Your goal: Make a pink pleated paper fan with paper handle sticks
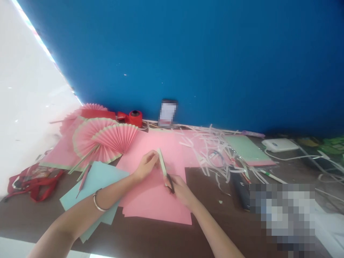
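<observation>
My left hand (146, 165) is closed, its fingertips pinching the upper part of a narrow pale green paper strip (162, 162). My right hand (179, 190) is closed around dark-handled scissors (170, 183) at the strip's lower end; the blades are hard to make out. Both hands are over a stack of pink paper sheets (158, 208). Under my left forearm lie light blue sheets (104, 175), with a thin pink pencil-like stick (83, 181) on them.
Pleated pink fans (118, 138) lie at the left, near a red strap (44, 184). A red tape dispenser (135, 118) and a phone (168, 113) stand by the blue wall. White paper scraps (212, 150), wrapped green paper (248, 150) and a white cabled device (279, 144) occupy the right.
</observation>
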`<act>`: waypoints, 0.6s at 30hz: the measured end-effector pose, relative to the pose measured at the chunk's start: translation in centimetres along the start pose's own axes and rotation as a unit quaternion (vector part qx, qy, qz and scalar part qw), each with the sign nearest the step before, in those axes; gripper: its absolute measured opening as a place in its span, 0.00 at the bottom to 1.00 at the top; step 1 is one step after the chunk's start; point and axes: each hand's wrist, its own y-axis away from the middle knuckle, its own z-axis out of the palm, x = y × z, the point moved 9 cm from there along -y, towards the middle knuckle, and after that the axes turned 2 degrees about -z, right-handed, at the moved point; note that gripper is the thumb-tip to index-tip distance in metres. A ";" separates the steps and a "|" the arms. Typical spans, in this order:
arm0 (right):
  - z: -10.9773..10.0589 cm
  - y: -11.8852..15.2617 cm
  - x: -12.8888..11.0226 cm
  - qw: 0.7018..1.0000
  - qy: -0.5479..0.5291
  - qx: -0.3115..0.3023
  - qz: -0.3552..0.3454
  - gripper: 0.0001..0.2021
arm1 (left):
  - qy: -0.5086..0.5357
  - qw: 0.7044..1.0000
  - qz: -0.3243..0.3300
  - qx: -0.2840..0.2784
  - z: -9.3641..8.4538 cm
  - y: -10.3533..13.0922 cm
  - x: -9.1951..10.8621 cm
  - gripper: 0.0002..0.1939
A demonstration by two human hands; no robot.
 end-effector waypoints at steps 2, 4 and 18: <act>0.1 0.0 0.0 1.000 -0.003 0.001 -0.001 0.21 | -0.005 1.000 0.001 0.003 0.0 0.0 0.2 0.16; 0.1 0.0 0.0 1.000 -0.004 0.001 -0.003 0.20 | -0.007 1.000 -0.001 0.004 -0.1 0.0 0.3 0.16; 0.0 -0.1 0.1 1.000 0.008 -0.005 -0.012 0.19 | 0.005 1.000 -0.006 0.005 0.0 0.2 0.3 0.16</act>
